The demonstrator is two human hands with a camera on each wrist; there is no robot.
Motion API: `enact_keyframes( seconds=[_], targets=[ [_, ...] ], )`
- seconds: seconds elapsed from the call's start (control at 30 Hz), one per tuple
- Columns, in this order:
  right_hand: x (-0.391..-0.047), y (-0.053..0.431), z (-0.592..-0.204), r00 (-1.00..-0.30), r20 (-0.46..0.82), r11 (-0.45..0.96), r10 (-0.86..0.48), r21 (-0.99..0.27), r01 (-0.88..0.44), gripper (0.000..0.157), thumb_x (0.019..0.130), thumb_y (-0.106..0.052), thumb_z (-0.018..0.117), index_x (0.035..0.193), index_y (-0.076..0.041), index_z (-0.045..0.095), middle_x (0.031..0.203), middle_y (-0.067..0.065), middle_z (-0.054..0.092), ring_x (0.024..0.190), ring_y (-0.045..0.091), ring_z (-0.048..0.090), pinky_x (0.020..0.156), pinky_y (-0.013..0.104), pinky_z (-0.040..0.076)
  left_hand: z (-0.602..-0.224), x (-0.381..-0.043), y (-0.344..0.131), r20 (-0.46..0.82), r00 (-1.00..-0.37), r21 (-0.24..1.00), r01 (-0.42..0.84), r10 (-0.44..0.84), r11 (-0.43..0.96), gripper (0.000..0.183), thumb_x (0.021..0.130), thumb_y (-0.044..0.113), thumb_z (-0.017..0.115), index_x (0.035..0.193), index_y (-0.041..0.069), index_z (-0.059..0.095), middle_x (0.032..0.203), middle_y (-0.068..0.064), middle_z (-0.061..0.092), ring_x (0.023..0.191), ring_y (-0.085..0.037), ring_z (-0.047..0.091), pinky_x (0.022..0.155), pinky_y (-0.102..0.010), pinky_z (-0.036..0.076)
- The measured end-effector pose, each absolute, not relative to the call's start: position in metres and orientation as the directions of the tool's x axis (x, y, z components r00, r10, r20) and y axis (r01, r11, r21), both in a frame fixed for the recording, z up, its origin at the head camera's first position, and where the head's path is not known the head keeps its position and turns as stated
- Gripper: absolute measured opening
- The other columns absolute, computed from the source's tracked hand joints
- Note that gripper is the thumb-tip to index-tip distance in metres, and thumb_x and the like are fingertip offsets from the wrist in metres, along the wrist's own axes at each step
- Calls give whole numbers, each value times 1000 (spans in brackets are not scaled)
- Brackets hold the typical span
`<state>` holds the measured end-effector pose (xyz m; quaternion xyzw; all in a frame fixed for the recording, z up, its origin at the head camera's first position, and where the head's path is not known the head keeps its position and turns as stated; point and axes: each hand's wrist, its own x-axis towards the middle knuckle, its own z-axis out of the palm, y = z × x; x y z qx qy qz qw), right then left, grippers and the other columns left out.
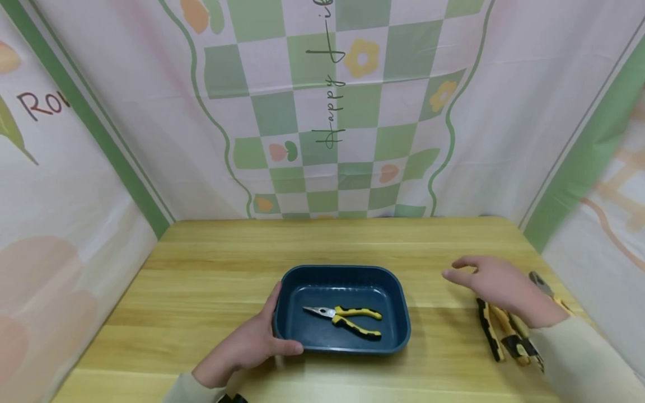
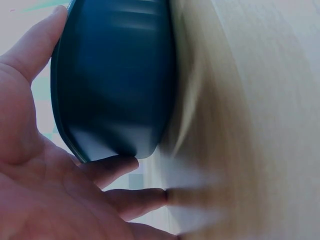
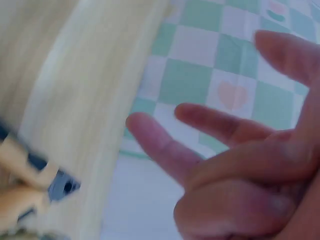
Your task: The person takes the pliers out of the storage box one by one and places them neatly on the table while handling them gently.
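My left hand (image 1: 254, 338) rests against the left end of a dark blue rectangular tray (image 1: 342, 349). Its thumb lies at the near rim and the spread fingers run along the end wall; in the left wrist view two fingertips touch the table. Inside the tray lie long-nose pliers (image 1: 335, 320) with yellow and black handles, their tips pointing left. Nothing is held in my right hand (image 1: 509, 285), which hovers with parted fingers on the right. Partly hidden below it is a group of pliers (image 1: 509, 336), also seen blurred as pliers (image 3: 35, 170) in the right wrist view.
Everything stands on a wood-grain table (image 1: 211, 268). Behind it hangs a green and white checked cloth (image 1: 332, 101) with printed flowers and writing. Similar cloth panels close off the left and right sides.
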<state>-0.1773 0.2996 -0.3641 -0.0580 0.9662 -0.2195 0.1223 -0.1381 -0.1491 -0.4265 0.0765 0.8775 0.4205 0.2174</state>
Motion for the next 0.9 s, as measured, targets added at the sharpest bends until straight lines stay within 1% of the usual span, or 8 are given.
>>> enact_keyframes(
  seconds=[0.07, 0.1, 0.17, 0.23, 0.43, 0.53, 0.67, 0.9],
  targets=[
    [-180, 295, -357, -954, -246, 829, -170, -560, -3, 83, 86, -67, 44, 135, -1, 46, 110, 18, 62, 75, 27, 59, 62, 46, 46, -427, -138, -149, -314, -894, 775, -47, 321, 630, 125, 63, 54, 79, 148, 35, -10, 145, -25, 28, 107, -30, 48, 88, -51, 37],
    [-180, 292, -354, -949, -265, 785, -173, -619, 30, 81, 86, -65, 45, 136, -2, 44, 109, 16, 63, 64, 21, 56, 57, 42, 45, -427, -139, -149, -315, -893, 775, -47, 321, 630, 125, 63, 54, 79, 148, 35, -10, 145, -24, 28, 107, -30, 48, 88, -51, 37],
    [-183, 287, -348, -934, -299, 688, -197, -720, 85, 77, 88, -61, 48, 137, -1, 44, 109, 14, 63, 47, 14, 41, 47, 35, 41, -427, -139, -149, -316, -893, 775, -48, 321, 630, 125, 63, 54, 80, 148, 36, -10, 146, -23, 27, 109, -30, 47, 90, -51, 36],
    [-187, 280, -343, -916, -324, 594, -238, -794, 127, 71, 89, -57, 50, 135, -3, 46, 110, 15, 63, 39, 11, 25, 39, 30, 35, -427, -139, -149, -316, -893, 776, -50, 320, 629, 125, 63, 54, 80, 148, 36, -11, 146, -24, 27, 110, -31, 47, 89, -52, 36],
    [-201, 258, -331, -827, -375, 478, -419, -866, 151, 51, 93, -50, 49, 127, -13, 58, 115, 14, 62, 40, 14, 24, 39, 24, 27, -427, -139, -150, -316, -893, 782, -55, 320, 621, 126, 62, 54, 80, 148, 35, -9, 147, -23, 26, 113, -32, 45, 91, -53, 35],
    [-208, 243, -326, -768, -420, 488, -483, -858, 162, 50, 93, -52, 47, 127, -16, 58, 117, 15, 60, 40, 14, 22, 40, 25, 25, -427, -139, -150, -315, -892, 782, -50, 324, 621, 125, 63, 54, 80, 148, 34, -9, 145, -24, 28, 109, -31, 47, 89, -51, 37],
    [-217, 219, -323, -706, -498, 556, -503, -812, 176, 56, 88, -59, 49, 125, -18, 60, 116, 13, 61, 40, 13, 22, 40, 25, 23, -426, -139, -150, -318, -891, 777, -50, 323, 627, 125, 63, 55, 79, 148, 36, -10, 145, -24, 29, 106, -30, 48, 88, -51, 38],
    [-224, 180, -331, -639, -593, 656, -490, -734, 178, 59, 77, -63, 61, 119, -22, 64, 106, 8, 65, 38, 13, 21, 40, 26, 23, -426, -139, -150, -330, -889, 774, -63, 317, 630, 125, 63, 55, 79, 149, 33, -9, 145, -24, 28, 106, -29, 48, 89, -51, 37]
  ],
)
